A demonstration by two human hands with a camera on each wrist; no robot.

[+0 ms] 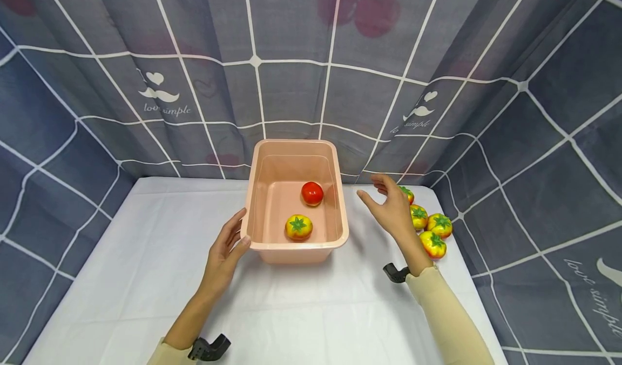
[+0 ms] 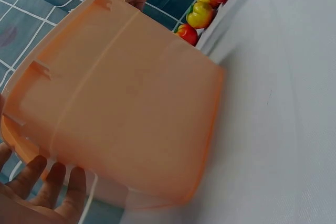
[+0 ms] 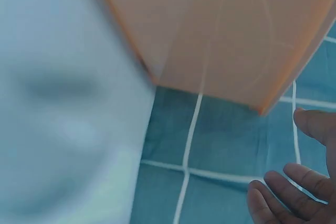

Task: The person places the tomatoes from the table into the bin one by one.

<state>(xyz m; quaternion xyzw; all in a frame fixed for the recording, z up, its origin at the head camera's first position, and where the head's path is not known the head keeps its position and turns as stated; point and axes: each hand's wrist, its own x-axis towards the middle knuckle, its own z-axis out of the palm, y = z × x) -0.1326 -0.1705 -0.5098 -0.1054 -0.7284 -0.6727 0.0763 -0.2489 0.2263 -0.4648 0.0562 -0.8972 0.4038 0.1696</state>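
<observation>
Left hand point(image 1: 223, 257), fingers extended, touches pink rectangular plastic bin point(image 1: 293, 255); shiny red tomato point(image 1: 312, 194), yellow green-topped tomato point(image 1: 298, 227) inside. Right hand point(image 1: 392, 209) empty, spread, near four glossy red-yellow tomatoes point(image 1: 420, 217).

Pink container point(image 1: 293, 256): smooth moulded plastic with a soft satin sheen, its thin walls faintly translucent in the right wrist view. Red tomato point(image 1: 312, 194): smooth and highly glossy, bearing a small bright highlight. Yellow tomato point(image 1: 298, 227) and the tomatoes at right point(image 1: 432, 244): plastic-looking, with shiny, lacquer-like skins. Table cover point(image 1: 146, 246): white matt cloth, lightly creased. Curtain point(image 1: 291, 95): printed fabric, matt, softly folded. Sleeve point(image 1: 452, 322): matt cream cloth. Wrist mounts point(image 1: 211, 349): black, apparently plastic, of low sheen.
</observation>
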